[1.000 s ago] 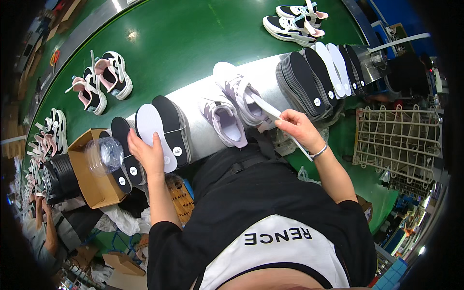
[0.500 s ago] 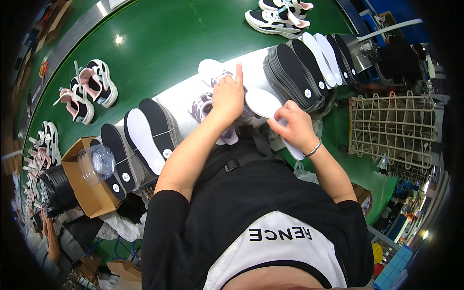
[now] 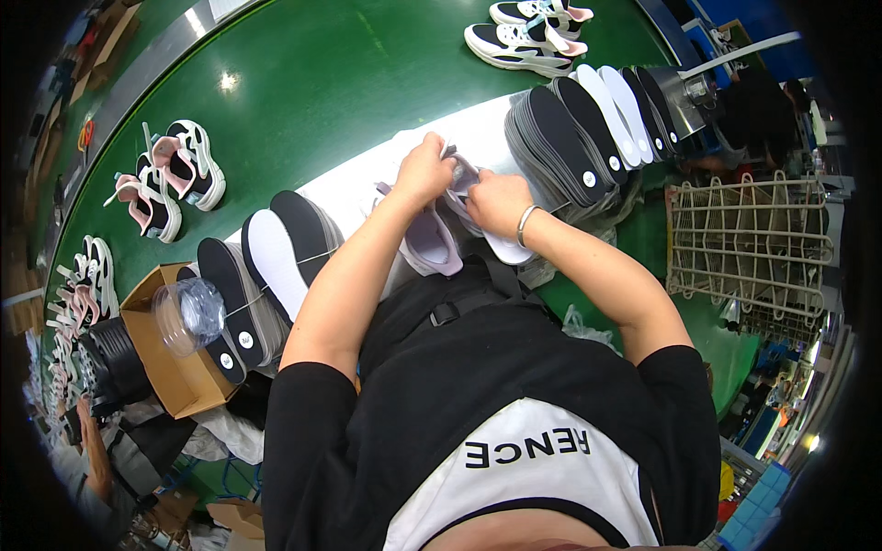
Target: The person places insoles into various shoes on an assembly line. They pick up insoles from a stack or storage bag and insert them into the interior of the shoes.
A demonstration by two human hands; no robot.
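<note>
My left hand [image 3: 424, 174] is closed on the tongue of a light-coloured sneaker [image 3: 465, 169] at the middle of the bench. Against that sneaker's opening, my right hand [image 3: 501, 204] is closed around a white insole [image 3: 508, 251]. One end of the insole sticks out below the hand, toward my body; its other end is hidden by the hand and the shoe. A second sneaker [image 3: 428, 242], pale lilac inside, lies just left with its opening toward me, partly behind my left forearm.
Stacks of black insoles [image 3: 542, 138] stand right of my hands, white insoles [image 3: 617, 106] beyond. More insole stacks [image 3: 241, 294] lie left, by a cardboard box [image 3: 179, 390] holding a clear plastic tub [image 3: 188, 317]. Finished-looking sneakers [image 3: 188, 165] sit on the green bench [image 3: 340, 83]. A wire rack [image 3: 749, 243] stands right.
My right hand has brought the insole left and up to the sneaker's opening. My left hand, which had a finger pointing out, now grips the sneaker's tongue.
</note>
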